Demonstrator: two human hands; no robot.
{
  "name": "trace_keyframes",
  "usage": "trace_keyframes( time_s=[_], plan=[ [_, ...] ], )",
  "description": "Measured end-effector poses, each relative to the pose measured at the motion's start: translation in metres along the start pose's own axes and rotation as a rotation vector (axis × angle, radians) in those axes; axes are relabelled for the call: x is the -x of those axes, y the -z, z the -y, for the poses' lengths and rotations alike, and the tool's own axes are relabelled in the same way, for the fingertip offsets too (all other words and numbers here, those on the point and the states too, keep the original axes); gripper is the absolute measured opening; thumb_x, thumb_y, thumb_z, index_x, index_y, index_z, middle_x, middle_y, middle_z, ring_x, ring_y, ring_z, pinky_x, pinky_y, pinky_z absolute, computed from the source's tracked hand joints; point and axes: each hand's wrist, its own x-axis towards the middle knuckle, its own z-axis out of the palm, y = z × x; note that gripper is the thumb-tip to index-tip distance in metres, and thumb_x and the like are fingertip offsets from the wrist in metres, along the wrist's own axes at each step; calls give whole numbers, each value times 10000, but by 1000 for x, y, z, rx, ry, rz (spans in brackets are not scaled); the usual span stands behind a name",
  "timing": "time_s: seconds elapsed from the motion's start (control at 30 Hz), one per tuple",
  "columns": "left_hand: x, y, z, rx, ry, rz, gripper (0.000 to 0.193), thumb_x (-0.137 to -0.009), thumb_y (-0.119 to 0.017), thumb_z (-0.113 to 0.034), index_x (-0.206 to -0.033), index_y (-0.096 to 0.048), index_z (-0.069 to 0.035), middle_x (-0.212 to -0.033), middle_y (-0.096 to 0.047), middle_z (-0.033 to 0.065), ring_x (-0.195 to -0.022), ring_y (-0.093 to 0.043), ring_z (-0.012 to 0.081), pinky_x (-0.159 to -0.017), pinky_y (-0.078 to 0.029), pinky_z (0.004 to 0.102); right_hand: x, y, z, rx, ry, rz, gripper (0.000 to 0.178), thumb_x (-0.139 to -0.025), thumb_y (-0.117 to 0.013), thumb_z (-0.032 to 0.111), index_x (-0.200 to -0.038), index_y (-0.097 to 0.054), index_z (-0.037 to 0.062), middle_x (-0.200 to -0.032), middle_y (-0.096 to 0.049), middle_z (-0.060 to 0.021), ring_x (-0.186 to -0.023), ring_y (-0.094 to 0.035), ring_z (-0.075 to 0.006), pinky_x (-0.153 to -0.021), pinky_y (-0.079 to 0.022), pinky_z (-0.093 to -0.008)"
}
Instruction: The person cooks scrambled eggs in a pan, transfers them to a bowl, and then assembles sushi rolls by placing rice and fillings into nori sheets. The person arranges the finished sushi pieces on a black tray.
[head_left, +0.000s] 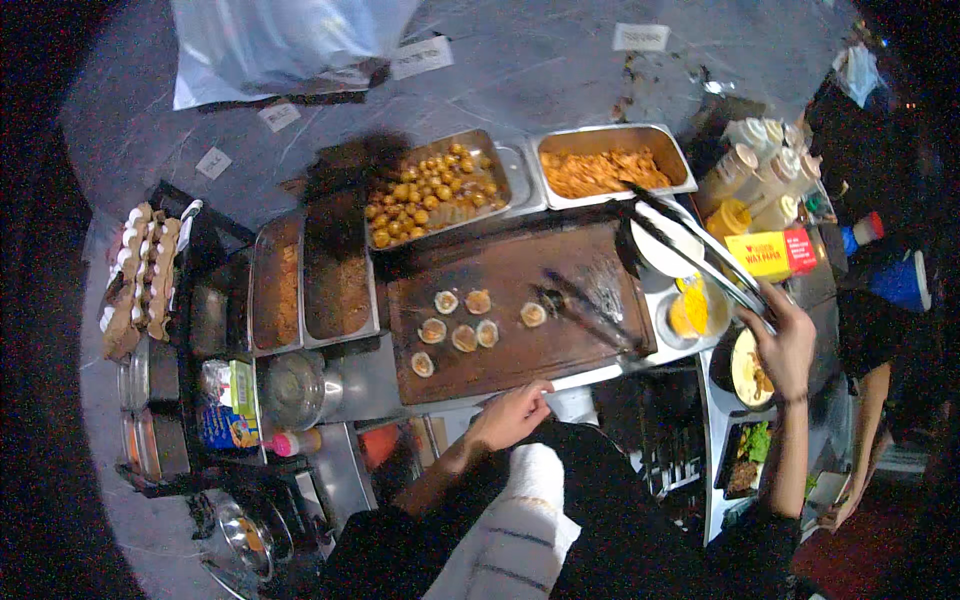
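Observation:
My left hand (pixel 512 413) rests on the front edge of the dark griddle (pixel 560 350), fingers curled, holding nothing. On the griddle lie several small round patties (pixel 463 322) and a dark pair of tongs (pixel 590 312). My right hand (pixel 785 343) is out at the right, gripping long metal tongs (pixel 690 243) that reach up and left over a white plate (pixel 662 247). Below that hand sits a round bowl of food (pixel 749 369).
Metal trays hold small round potatoes (pixel 430 193), orange shredded food (pixel 600 170) and brown fillings (pixel 338 283). Sauce bottles (pixel 762 165) and a yellow box (pixel 768 253) stand at the right. Egg cartons (pixel 140 280) stand at the left. A striped towel (pixel 515 530) hangs at my waist.

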Motion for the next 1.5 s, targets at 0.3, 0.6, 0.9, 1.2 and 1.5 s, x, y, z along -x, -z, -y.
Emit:
trace_keyframes(
  time_s=[0.3,0.6,0.9,1.2,1.5],
  plan=[
    [56,79,71,122,56,-237,353,-918,-667,-137,-1242,-542,-74,-895,-658,78,-839,-656,217,-789,-522,351,-179,-151,164,590,405,250,450,-794,-715,380,-1154,-673,113,-901,-690,-184,-836,-687,-357,-708,-541,-479],
    [81,115,105,128,72,-285,355,-927,-640,-122,-1254,-516,-61,-897,-658,121,-844,-677,293,-763,-531,385,-185,-182,213,666,432,242,307,-851,-669,415,-918,-744,125,-777,-692,-167,-746,-691,-350,-647,-547,-459],
    [38,117,77,95,16,-113,336,-929,-626,-111,-1245,-524,-57,-885,-670,123,-829,-673,283,-750,-524,373,-142,-138,158,539,271,176,325,-784,-697,271,-1092,-743,181,-804,-705,-154,-776,-695,-337,-687,-555,-461],
    [-4,82,51,24,12,115,358,-920,-661,-142,-1247,-545,-52,-889,-633,84,-793,-621,182,-755,-516,328,16,63,48,380,-200,51,389,-789,-740,346,-1109,-737,124,-979,-731,-140,-867,-706,-323,-799,-557,-416],
    [-53,-20,-44,-185,-243,324,350,-928,-662,-166,-1243,-537,-78,-933,-677,106,-905,-682,261,-830,-529,375,218,95,-100,649,-677,63,408,-772,-764,360,-1143,-717,195,-915,-726,-101,-805,-698,-307,-718,-551,-420]
  ],
)
